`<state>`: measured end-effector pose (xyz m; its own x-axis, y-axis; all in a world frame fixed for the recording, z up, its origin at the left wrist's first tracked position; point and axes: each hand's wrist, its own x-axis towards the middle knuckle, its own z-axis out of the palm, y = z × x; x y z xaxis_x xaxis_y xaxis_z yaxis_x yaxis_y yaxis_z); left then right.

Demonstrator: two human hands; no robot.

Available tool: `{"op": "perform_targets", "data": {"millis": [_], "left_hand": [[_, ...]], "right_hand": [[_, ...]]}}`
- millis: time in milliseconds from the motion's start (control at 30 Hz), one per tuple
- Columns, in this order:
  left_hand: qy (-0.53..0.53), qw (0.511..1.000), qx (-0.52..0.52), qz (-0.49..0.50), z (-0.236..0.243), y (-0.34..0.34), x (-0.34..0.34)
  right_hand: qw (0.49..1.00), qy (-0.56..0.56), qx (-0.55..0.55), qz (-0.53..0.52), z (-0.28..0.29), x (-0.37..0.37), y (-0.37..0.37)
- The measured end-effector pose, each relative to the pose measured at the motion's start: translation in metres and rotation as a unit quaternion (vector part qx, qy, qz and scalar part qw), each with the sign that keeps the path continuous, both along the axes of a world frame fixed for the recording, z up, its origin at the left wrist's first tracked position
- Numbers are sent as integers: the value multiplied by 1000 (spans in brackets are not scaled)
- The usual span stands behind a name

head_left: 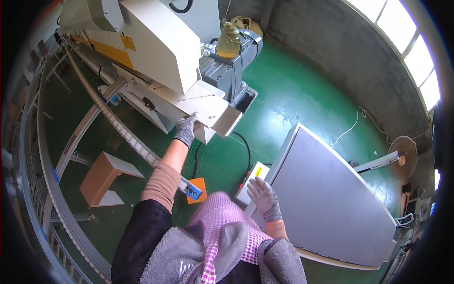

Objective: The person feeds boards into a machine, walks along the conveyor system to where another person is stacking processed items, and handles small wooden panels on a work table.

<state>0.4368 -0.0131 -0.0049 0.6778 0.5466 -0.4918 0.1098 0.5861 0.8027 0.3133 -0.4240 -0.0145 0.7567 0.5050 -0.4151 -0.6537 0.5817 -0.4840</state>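
My left hand (187,126), in a grey knit glove, reaches forward to the edge of a white metal plate (208,106) on the white machine (163,57), its fingers on that edge. My right hand (262,196), gloved alike, is open with fingers spread and holds nothing. It is over the near end of a white control box (249,182) with a yellow label, beside a large grey-topped table (331,199). Below and right of my left arm, a blue fitting (193,191) on a rail end lies over an orange block (198,182).
Curved conveyor rails (49,189) run along the left, with a brown angled board (94,184) on the floor. A grey motor (222,78) with a jar of yellowish liquid (228,45) sits behind the plate. A fan (404,146), loose cables and a windowed wall are at the right.
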Motion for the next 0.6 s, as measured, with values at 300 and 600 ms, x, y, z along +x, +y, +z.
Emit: {"op": "perform_targets", "data": {"millis": [300, 600], "left_hand": [[-81, 962, -49, -258, 23, -219, -122], [-108, 705, 222, -665, -4, -334, -162]], "right_hand": [[995, 21, 81, -48, 21, 11, -8], [945, 24, 54, -321, -18, -105, -127]]}}
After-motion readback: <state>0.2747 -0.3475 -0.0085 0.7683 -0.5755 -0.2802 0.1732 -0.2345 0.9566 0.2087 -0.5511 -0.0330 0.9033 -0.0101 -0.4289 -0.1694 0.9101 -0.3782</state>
